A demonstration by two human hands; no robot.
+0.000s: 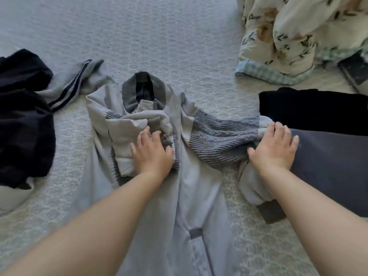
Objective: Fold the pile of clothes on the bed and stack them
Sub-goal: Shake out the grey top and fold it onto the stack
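A light grey jacket [197, 196] with a dark ribbed collar and knitted sleeve panels lies spread face up on the bed [151, 34]. Its left sleeve is folded across the chest, and my left hand [152, 154] presses flat on that sleeve, fingers apart. The right sleeve [219, 142] stretches out to the right; my right hand [273, 149] rests on its far part, thumb tucked under the fabric edge. Folded dark garments [326, 156] lie stacked right beside that hand, a black one [310, 110] behind a dark grey one.
A heap of black clothes [23, 116] lies at the left, with a grey striped garment [75, 84] poking out. A floral quilt [294, 36] is bunched at the back right. A white rounded object [12, 198] sits at the left edge.
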